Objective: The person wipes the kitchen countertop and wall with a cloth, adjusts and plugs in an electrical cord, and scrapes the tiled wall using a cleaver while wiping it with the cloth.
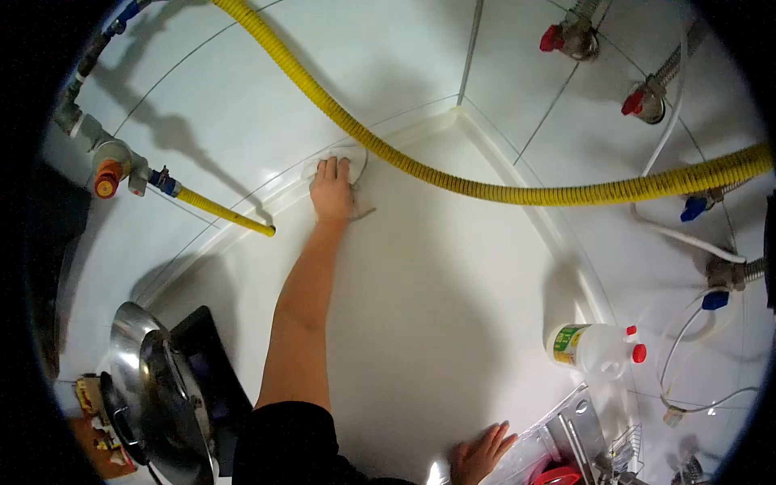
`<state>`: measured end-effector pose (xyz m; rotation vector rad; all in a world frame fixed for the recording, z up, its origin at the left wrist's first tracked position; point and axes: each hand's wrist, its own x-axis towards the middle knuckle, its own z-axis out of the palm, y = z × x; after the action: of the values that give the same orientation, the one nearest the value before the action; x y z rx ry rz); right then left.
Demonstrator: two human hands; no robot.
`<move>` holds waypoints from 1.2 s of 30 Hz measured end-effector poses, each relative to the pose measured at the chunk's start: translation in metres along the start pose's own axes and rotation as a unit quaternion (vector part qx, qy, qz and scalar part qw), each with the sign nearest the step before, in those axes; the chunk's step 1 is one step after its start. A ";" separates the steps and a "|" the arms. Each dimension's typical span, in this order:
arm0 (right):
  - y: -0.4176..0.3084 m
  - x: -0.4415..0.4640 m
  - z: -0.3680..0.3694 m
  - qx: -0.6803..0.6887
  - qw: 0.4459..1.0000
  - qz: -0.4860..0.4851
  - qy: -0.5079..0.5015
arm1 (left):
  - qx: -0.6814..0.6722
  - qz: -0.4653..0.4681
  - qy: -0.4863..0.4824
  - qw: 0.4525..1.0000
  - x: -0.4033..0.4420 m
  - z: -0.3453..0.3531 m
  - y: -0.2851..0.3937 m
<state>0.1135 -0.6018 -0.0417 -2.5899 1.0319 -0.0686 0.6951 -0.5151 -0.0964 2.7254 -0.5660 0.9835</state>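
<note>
White countertop (420, 307) is backed by tiles (404, 48); beneath the open left hand (331, 198) a pale cloth (357, 167) is covered, showing past the fingertips; well apart, the right hand (483, 454) is spread.

Uneven light | soft shadows on counter (412, 267) and wall (230, 109) | curved lines, black corners

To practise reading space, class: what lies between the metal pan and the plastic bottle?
In the head view, from pan to bottle: a dark panel, then bare white counter, crossed by the person's left arm.
</note>
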 end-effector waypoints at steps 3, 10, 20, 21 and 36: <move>-0.009 0.002 0.000 0.003 1.000 0.013 0.006 | -0.011 -0.022 0.007 1.000 0.011 0.004 0.018; 0.004 -0.001 0.016 -0.058 0.997 -0.045 0.010 | -0.095 0.020 -0.014 0.995 0.047 0.039 0.063; 0.057 -0.008 0.070 0.060 0.974 -0.148 0.162 | -0.222 0.107 0.049 0.968 0.174 -0.070 0.118; 0.058 -0.009 0.067 0.045 0.975 -0.157 0.152 | -0.213 0.108 -0.028 0.971 0.197 -0.103 0.110; 0.003 0.003 0.013 -0.042 0.996 -0.066 0.041 | 0.176 0.414 -0.103 0.887 0.089 -0.003 -0.002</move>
<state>0.1163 -0.6018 -0.0546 -2.7506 0.9070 -0.1688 0.7572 -0.5382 -0.0361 2.9291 -1.8643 1.0120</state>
